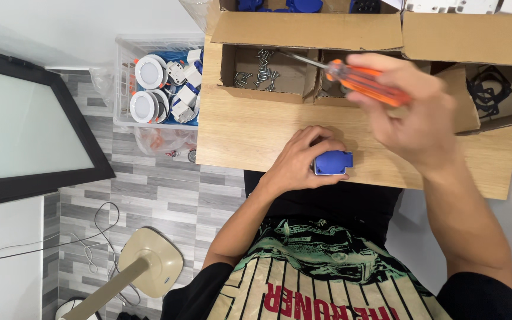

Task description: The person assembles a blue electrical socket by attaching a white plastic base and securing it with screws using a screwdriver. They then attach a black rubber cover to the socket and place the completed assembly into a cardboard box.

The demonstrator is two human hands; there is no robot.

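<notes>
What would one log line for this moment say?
left hand: holds blue socket part on wooden table | right hand: grips orange screwdriver, tip over cardboard tray of screws

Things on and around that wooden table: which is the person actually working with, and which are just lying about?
In use:
blue socket under left hand
orange screwdriver in right hand
box of screws

Lying about:
clear bin of round white lamps
black gaskets
framed panel
</notes>
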